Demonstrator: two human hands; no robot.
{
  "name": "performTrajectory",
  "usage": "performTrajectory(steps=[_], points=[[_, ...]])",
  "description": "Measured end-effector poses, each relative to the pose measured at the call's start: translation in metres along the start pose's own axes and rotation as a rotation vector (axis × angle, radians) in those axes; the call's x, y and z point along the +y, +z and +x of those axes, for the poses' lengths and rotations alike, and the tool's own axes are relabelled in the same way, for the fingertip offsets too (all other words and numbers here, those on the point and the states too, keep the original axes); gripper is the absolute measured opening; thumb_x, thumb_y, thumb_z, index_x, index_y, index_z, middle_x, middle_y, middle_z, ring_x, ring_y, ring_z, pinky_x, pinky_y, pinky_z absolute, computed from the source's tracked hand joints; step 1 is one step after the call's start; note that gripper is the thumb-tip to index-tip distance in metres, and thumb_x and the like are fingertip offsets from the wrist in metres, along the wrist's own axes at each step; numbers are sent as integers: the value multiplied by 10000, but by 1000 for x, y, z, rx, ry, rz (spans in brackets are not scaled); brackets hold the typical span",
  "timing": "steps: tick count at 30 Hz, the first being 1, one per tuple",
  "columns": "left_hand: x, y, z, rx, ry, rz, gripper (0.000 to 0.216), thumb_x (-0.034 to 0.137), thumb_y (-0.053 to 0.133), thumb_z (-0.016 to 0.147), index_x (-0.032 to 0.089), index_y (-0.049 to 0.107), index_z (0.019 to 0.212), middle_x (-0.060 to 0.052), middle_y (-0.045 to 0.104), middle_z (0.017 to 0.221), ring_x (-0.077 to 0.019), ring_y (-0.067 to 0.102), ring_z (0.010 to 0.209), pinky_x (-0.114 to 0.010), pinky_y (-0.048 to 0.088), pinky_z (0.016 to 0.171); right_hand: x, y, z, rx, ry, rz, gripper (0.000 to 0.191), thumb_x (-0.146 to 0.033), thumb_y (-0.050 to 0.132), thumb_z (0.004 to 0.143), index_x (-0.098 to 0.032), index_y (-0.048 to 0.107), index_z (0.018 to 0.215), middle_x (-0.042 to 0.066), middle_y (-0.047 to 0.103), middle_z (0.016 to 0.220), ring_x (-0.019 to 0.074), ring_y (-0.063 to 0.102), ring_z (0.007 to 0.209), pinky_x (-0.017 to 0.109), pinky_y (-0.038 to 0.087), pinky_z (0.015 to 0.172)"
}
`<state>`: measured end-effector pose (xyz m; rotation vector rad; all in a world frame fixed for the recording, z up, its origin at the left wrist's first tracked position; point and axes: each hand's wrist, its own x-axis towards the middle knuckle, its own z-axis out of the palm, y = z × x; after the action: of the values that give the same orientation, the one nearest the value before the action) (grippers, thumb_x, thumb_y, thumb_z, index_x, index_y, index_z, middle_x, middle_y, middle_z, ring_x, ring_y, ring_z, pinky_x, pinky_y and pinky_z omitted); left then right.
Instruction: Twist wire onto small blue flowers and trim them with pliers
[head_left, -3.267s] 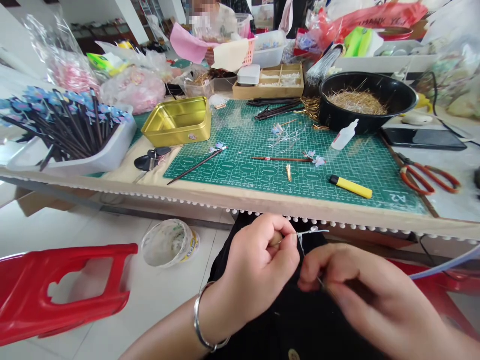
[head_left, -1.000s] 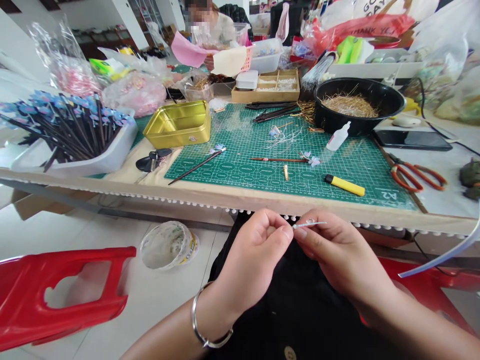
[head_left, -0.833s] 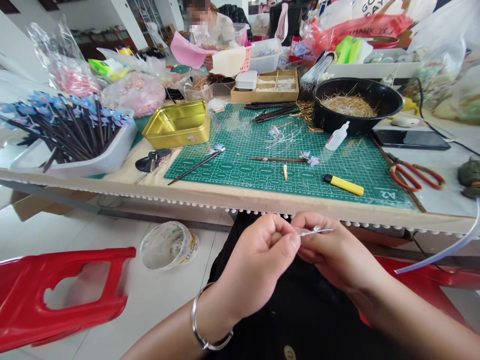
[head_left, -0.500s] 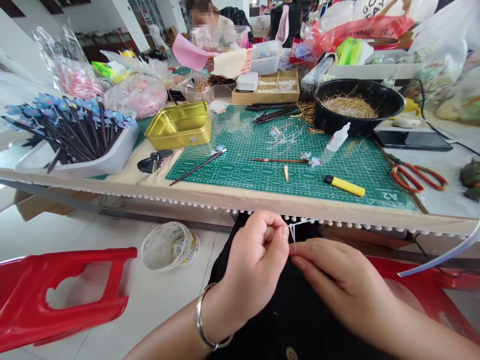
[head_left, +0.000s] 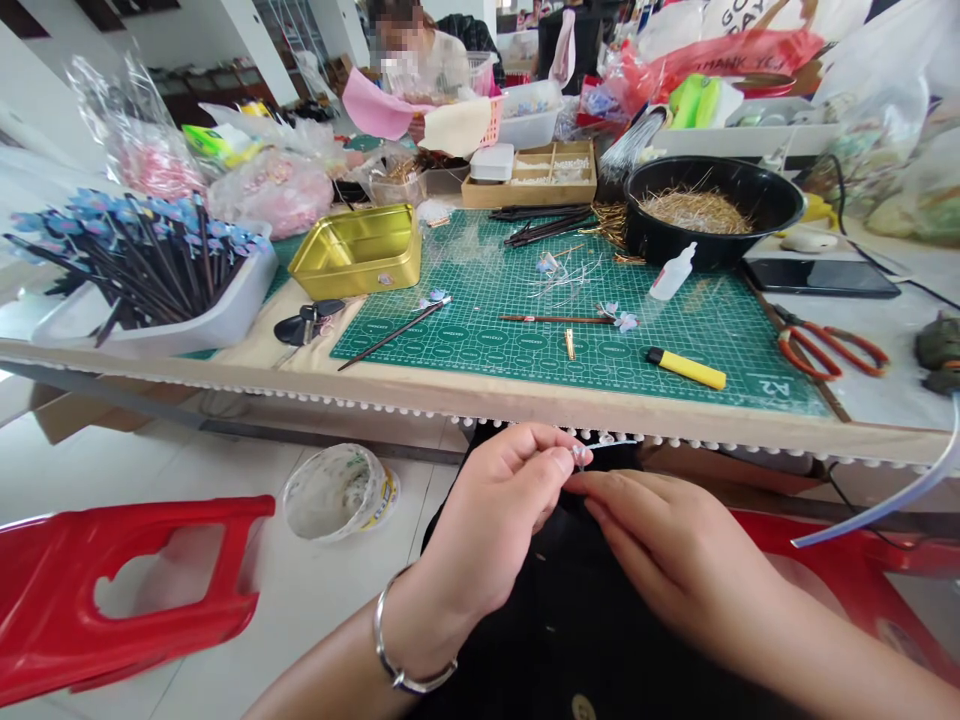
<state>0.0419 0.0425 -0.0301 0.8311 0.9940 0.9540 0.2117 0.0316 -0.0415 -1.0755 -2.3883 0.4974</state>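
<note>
My left hand (head_left: pixel 499 510) is closed in a pinch on a small pale flower piece with thin wire (head_left: pixel 581 455), held in my lap just below the table edge. My right hand (head_left: pixel 667 555) meets it from the right, fingers pressed together at the wire under the piece. On the green cutting mat (head_left: pixel 735 340) lie a dark stick with a blue flower (head_left: pixel 394 330), a brown stick with a flower (head_left: pixel 559 320), a small gold clip (head_left: pixel 569 344) and a yellow utility knife (head_left: pixel 686 368).
A gold tin (head_left: pixel 358 250), a white tray of flower sticks (head_left: pixel 142 270), a black bowl of gold pins (head_left: pixel 709 210), a glue bottle (head_left: pixel 671 272) and red scissors (head_left: pixel 832 350) sit on the table. A red stool (head_left: pixel 120 590) and a tub (head_left: pixel 341 488) are on the floor. Another person sits opposite.
My right hand has pulled the wire down and come back up under the left pinch several times. The flower piece now sits tight at my left fingertips.
</note>
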Motion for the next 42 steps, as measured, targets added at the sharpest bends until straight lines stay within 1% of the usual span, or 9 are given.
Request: performTrajectory(steps=[8, 12, 14, 16, 19, 22, 27, 31, 42], points=[[-7, -3, 1, -36, 47, 38, 173, 335, 695, 824, 169, 651, 807, 86, 382, 537, -37, 232, 473, -185, 215, 454, -2, 3, 2, -62, 16, 45, 256, -117, 335, 945, -180, 562, 844, 60, 632, 727, 174, 583, 601, 288, 419, 529], [-4, -5, -2, 8, 147, 183, 170, 337, 632, 885, 178, 640, 826, 60, 446, 571, -53, 335, 507, -181, 266, 465, 3, -3, 2, -92, 60, 62, 211, -194, 399, 978, -167, 608, 954, 100, 674, 913, 213, 652, 788, 319, 500, 657], [-2, -5, -6, 35, 223, 290, 159, 319, 596, 911, 182, 629, 839, 56, 453, 568, -59, 357, 510, -183, 282, 465, 8, -10, 1, -2, 88, 32, 202, -267, 474, 978, -179, 607, 1101, 122, 651, 1111, 247, 633, 1004, 365, 514, 826], [0, -4, -9, 37, 290, 381, 148, 300, 576, 925, 186, 619, 841, 62, 436, 550, -57, 351, 493, -182, 277, 455, 12, -19, 0, 134, 137, 47, 266, -318, 534, 963, -228, 576, 1210, 91, 638, 1166, 235, 614, 1059, 363, 505, 884], [-1, -3, -11, 18, 355, 474, 153, 290, 557, 937, 188, 613, 838, 63, 436, 543, -53, 351, 476, -179, 266, 438, 10, -27, 0, 222, 273, 223, 213, -357, 601, 929, -296, 622, 1132, 10, 698, 960, 178, 662, 827, 282, 535, 704], [-3, -2, -11, 1, 419, 555, 150, 262, 542, 943, 184, 607, 833, 61, 460, 558, -49, 377, 476, -168, 287, 441, 4, -29, 2, 183, 366, 421, 100, -351, 621, 906, -285, 684, 946, -22, 691, 767, 144, 641, 646, 244, 511, 577], [-3, -4, -10, -31, 512, 631, 100, 190, 538, 923, 169, 598, 845, 52, 530, 612, -52, 433, 503, -159, 346, 478, 1, -26, 4, 111, 481, 569, 151, -339, 602, 906, -246, 681, 817, -32, 621, 655, 111, 581, 541, 218, 477, 500], [-1, -7, -9, -56, 449, 683, 115, 226, 532, 940, 177, 600, 860, 51, 542, 647, -58, 446, 547, -164, 358, 515, 3, -28, 2, 79, 513, 583, 197, -349, 591, 903, -230, 665, 763, -26, 601, 630, 112, 569, 523, 217, 468, 479], [4, -13, -8, -235, 72, 564, 221, 400, 485, 969, 209, 550, 879, 68, 468, 657, -78, 429, 595, -208, 350, 547, 9, -32, -2, 43, 532, 508, 216, -379, 572, 903, -240, 671, 770, -25, 616, 644, 118, 585, 538, 218, 478, 483]])
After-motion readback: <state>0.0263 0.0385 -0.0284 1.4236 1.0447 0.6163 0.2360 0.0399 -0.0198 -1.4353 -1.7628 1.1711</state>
